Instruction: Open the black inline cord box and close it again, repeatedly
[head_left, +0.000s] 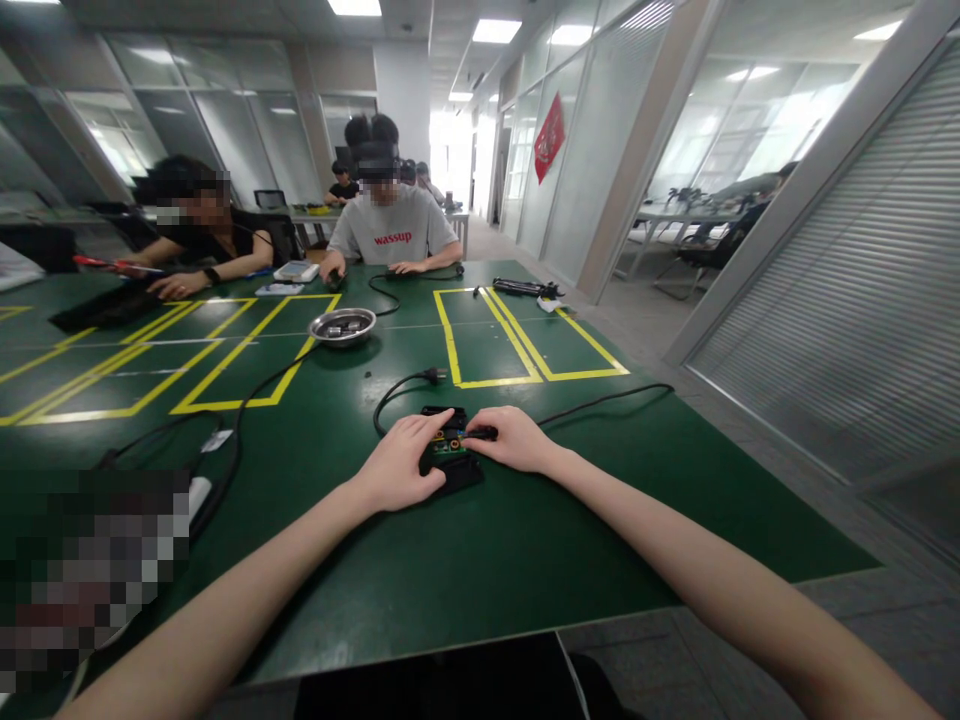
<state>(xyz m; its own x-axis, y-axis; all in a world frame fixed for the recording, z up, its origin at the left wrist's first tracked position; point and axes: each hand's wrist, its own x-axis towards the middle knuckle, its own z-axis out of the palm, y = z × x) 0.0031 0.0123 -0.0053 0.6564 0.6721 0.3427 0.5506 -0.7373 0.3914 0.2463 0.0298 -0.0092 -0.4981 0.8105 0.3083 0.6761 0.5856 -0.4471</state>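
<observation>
Pinching a small black cylindrical piece (pixel 484 433) between closed thumb and fingers of the right hand (pixel 514 440), pointing it leftward at a green circuit board (pixel 450 447), with long axis running side to side. Spreading thumb and forefinger of the left hand (pixel 401 460) over an opened black plastic case (pixel 463 475), not showing how firmly. Working well inside the near and right edges of a dark green table (pixel 705 480), facing a black plug (pixel 435 376) just beyond. Resting the case between both hands, with the board just left of the right fingertips

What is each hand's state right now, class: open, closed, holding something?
Left hand: open, thumb and fingers apart at the black case.
Right hand: closed on a small black part.
</observation>
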